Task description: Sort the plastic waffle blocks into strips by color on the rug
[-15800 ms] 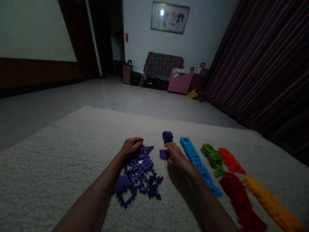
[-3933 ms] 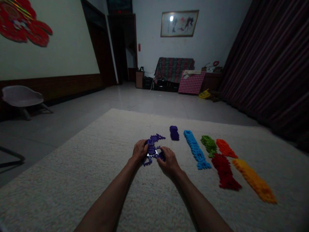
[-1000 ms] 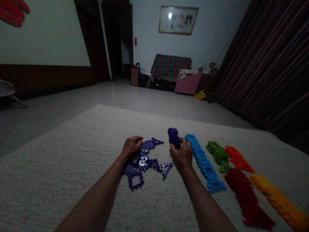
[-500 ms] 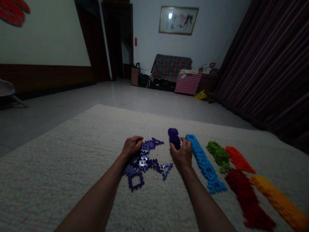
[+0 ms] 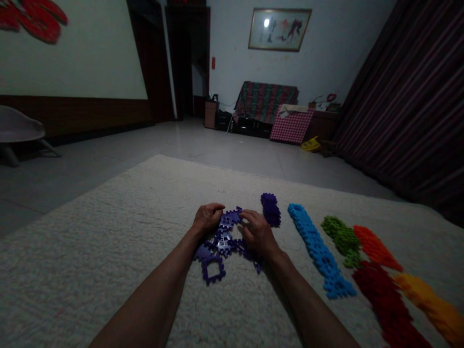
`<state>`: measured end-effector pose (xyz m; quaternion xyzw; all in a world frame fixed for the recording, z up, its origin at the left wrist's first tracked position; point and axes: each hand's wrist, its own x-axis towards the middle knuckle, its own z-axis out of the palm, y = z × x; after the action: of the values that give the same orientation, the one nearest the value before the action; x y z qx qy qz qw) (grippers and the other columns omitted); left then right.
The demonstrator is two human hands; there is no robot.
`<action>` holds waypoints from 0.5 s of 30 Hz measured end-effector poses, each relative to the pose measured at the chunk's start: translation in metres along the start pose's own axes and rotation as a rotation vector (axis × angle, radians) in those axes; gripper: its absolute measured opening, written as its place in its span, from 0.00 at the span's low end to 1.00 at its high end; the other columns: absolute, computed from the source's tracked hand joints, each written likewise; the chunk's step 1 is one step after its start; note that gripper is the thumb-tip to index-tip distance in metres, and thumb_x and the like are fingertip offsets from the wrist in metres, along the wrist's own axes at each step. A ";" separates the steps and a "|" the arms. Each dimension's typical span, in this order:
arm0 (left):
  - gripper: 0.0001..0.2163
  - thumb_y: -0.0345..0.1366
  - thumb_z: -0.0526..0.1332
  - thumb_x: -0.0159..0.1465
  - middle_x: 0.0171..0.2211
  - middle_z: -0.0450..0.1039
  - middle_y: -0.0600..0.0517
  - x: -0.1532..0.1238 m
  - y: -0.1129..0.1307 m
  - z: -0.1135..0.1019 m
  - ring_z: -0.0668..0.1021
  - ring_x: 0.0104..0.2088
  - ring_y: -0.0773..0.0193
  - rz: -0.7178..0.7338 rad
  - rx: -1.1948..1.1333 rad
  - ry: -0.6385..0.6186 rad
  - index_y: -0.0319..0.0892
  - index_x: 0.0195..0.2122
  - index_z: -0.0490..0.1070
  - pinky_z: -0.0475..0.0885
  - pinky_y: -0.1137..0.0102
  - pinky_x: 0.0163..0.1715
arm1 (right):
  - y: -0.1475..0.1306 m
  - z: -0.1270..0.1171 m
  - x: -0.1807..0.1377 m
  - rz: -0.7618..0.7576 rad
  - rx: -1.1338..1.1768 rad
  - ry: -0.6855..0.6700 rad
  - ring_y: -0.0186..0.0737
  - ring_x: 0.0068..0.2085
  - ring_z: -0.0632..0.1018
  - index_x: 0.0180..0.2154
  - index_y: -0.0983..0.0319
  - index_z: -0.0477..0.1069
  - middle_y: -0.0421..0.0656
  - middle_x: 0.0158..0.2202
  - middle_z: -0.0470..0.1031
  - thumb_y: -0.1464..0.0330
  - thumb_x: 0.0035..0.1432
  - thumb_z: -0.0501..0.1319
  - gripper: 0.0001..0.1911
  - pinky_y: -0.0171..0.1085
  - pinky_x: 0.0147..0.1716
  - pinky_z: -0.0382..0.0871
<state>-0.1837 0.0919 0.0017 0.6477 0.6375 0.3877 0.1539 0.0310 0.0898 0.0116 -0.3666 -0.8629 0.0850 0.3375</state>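
Note:
Loose purple interlocking plastic tiles (image 5: 224, 241) lie in a scattered pile on the carpet before me, some with window-like frames, one a square ring (image 5: 213, 269). At the pile's upper left rests my left hand (image 5: 207, 217), its fingers curled together against the tiles; what is in them, if anything, is hidden. My right hand (image 5: 258, 233) reaches over the pile's right side, thumb and fingertips closed at the edge of a purple tile (image 5: 235, 215). Just beyond that hand stands a neat stack of purple tiles (image 5: 271, 210), which neither hand touches.
Rows of blue (image 5: 319, 251), green (image 5: 340, 239), orange (image 5: 376, 246), dark red (image 5: 389, 304) and yellow tiles (image 5: 431, 302) lie to the right. The cream carpet (image 5: 119, 217) ends at a tiled floor (image 5: 163, 140). A pale chair (image 5: 20, 125) stands far left.
My right hand has left the purple stack and moved left onto the loose pile. My left hand stays at the pile's upper left. The view has turned slightly left.

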 end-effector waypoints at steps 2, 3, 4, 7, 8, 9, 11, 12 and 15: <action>0.14 0.30 0.57 0.62 0.43 0.82 0.54 0.000 0.000 0.000 0.82 0.45 0.64 0.010 -0.008 -0.017 0.47 0.44 0.81 0.75 0.71 0.52 | -0.002 0.002 0.009 0.003 -0.068 -0.102 0.48 0.58 0.70 0.54 0.61 0.69 0.50 0.58 0.71 0.77 0.52 0.56 0.27 0.48 0.56 0.64; 0.14 0.30 0.57 0.62 0.43 0.82 0.54 0.000 0.000 0.000 0.82 0.45 0.64 0.014 -0.012 -0.018 0.47 0.44 0.81 0.74 0.71 0.52 | -0.003 0.002 0.013 0.010 -0.103 -0.153 0.49 0.59 0.68 0.57 0.61 0.68 0.51 0.60 0.69 0.78 0.50 0.56 0.30 0.50 0.57 0.63; 0.14 0.30 0.57 0.62 0.44 0.82 0.55 0.001 0.000 0.001 0.82 0.45 0.64 0.018 -0.013 -0.017 0.47 0.44 0.81 0.74 0.71 0.52 | -0.004 0.002 0.018 0.022 -0.133 -0.202 0.51 0.61 0.67 0.58 0.61 0.66 0.51 0.62 0.68 0.77 0.50 0.56 0.32 0.52 0.58 0.61; 0.14 0.30 0.57 0.63 0.44 0.82 0.55 0.000 0.000 0.001 0.82 0.45 0.64 0.014 -0.004 -0.008 0.48 0.44 0.80 0.74 0.71 0.53 | -0.009 0.001 0.031 0.073 -0.175 -0.328 0.55 0.63 0.62 0.59 0.60 0.65 0.51 0.61 0.69 0.76 0.49 0.56 0.33 0.61 0.60 0.52; 0.14 0.31 0.57 0.63 0.44 0.82 0.55 0.000 0.000 0.001 0.82 0.46 0.64 0.012 -0.003 -0.007 0.48 0.44 0.81 0.74 0.71 0.52 | -0.010 0.000 0.034 0.081 -0.175 -0.360 0.56 0.63 0.62 0.58 0.60 0.66 0.51 0.59 0.70 0.76 0.50 0.56 0.31 0.63 0.60 0.49; 0.14 0.31 0.57 0.63 0.44 0.82 0.54 0.000 0.001 0.001 0.82 0.46 0.64 0.009 -0.003 -0.008 0.47 0.44 0.81 0.74 0.71 0.52 | -0.011 0.000 0.036 0.079 -0.172 -0.381 0.55 0.62 0.63 0.57 0.61 0.67 0.51 0.57 0.71 0.75 0.50 0.55 0.30 0.64 0.60 0.48; 0.14 0.31 0.57 0.63 0.44 0.82 0.54 -0.001 0.002 0.000 0.82 0.46 0.63 0.010 -0.002 -0.006 0.47 0.44 0.81 0.75 0.70 0.52 | -0.011 -0.002 0.038 0.050 -0.166 -0.374 0.53 0.60 0.66 0.54 0.61 0.69 0.51 0.54 0.73 0.75 0.51 0.56 0.27 0.62 0.61 0.49; 0.14 0.31 0.57 0.63 0.44 0.82 0.54 -0.001 0.003 0.000 0.82 0.47 0.63 0.010 0.001 -0.006 0.47 0.44 0.81 0.74 0.70 0.52 | -0.009 -0.003 0.037 0.037 -0.165 -0.337 0.52 0.58 0.67 0.54 0.61 0.69 0.51 0.54 0.73 0.74 0.51 0.56 0.26 0.60 0.61 0.50; 0.14 0.31 0.57 0.63 0.45 0.82 0.55 -0.002 0.004 -0.001 0.81 0.48 0.64 0.000 0.007 -0.008 0.48 0.45 0.80 0.74 0.71 0.53 | 0.001 -0.009 0.027 0.037 -0.144 -0.154 0.49 0.56 0.70 0.53 0.61 0.69 0.52 0.54 0.72 0.74 0.51 0.58 0.25 0.52 0.58 0.58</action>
<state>-0.1812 0.0893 0.0049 0.6497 0.6383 0.3828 0.1545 0.0234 0.1082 0.0326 -0.3981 -0.8832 0.0567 0.2414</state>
